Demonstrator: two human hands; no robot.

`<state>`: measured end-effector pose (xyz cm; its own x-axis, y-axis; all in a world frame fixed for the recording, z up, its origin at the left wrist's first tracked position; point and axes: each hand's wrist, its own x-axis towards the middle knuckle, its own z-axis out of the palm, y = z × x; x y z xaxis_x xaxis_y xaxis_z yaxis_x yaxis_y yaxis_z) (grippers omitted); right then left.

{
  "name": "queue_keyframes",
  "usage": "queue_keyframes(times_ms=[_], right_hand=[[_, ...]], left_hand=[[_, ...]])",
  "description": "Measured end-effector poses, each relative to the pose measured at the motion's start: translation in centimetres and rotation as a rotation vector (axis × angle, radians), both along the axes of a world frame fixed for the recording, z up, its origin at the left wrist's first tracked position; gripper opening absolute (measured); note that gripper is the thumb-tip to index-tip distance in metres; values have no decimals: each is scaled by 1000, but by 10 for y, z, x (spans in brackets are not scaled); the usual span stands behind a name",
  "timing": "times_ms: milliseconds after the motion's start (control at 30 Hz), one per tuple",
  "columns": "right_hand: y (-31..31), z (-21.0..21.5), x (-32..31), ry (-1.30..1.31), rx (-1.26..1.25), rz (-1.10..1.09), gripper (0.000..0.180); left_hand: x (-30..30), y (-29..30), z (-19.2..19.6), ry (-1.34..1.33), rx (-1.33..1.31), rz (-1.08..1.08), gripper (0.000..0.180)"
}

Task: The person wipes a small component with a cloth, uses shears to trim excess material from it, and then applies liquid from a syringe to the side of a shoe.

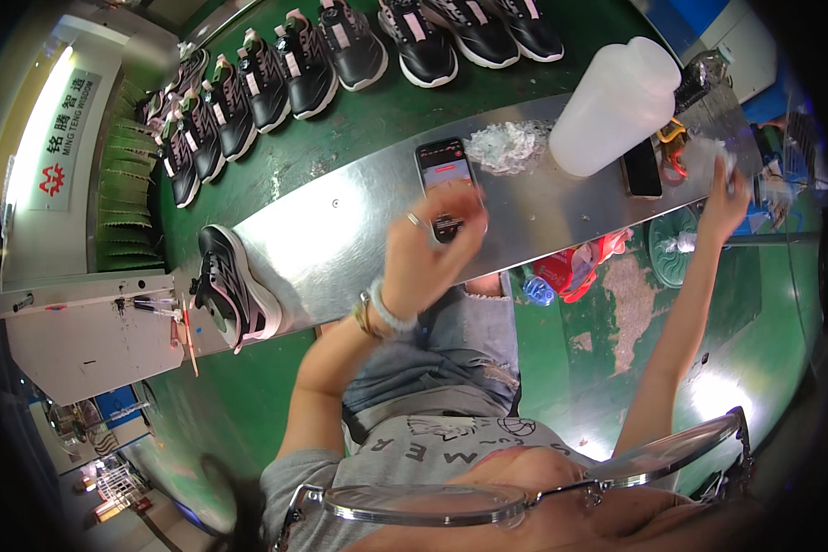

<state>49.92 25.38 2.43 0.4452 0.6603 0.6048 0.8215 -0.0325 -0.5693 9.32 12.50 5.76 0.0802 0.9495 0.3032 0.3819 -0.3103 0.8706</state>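
My left hand (425,247) hovers over or touches a phone (445,158) on the metal bench top; its bent fingers are blurred, and part of the screen shows between thumb and fingers. Off to the right, my right hand (729,204) is raised at the bench's right end, its fingers closed at a blurred whitish wad (708,151). A heap of white shreds (509,147) lies just right of the phone. Beside it a large white plastic bottle (607,110) leans in the view. A second dark phone (642,170) rests between the bottle and my right hand.
Black sports shoes (308,74) with white soles line the green surface beyond the metal bench (340,204). One shoe (235,287) sits at its left end, near brushes (156,304) on a white board. A red bag (580,267) and a green stool (673,244) are below the right side.
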Motion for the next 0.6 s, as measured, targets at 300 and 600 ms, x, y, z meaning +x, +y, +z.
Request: queue_keyframes(times_ms=[300, 600], right_hand=[[-195, -18, -207, 1045, -187, 766, 44], [-207, -21, -258, 806, -336, 851, 11]], left_hand=[[35, -65, -45, -483, -627, -188, 27], [-46, -93, -38, -549, -582, -5, 23]])
